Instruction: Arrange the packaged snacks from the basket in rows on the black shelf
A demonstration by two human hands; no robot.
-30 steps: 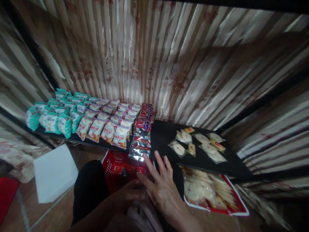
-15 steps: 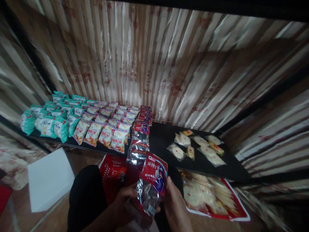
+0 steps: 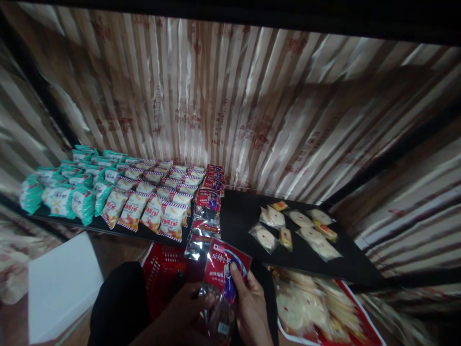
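Note:
Both my hands hold one red and clear snack packet just below the black shelf's front edge. My left hand grips its lower left side, fingers closed. My right hand grips its right side with the thumb pressed on the front. A column of the same red packets lies on the shelf right above the held one. A red basket sits under my hands.
Left of the red column lie rows of orange-and-white snack bags and teal bags. Clear-wrapped round cakes are scattered on the shelf's right. A red tray of cakes lies below right, a white box lower left.
A second ago my right hand was spread open over the basket with no packet showing. Both hands have since lifted a red packet out and now hold it below the shelf edge.

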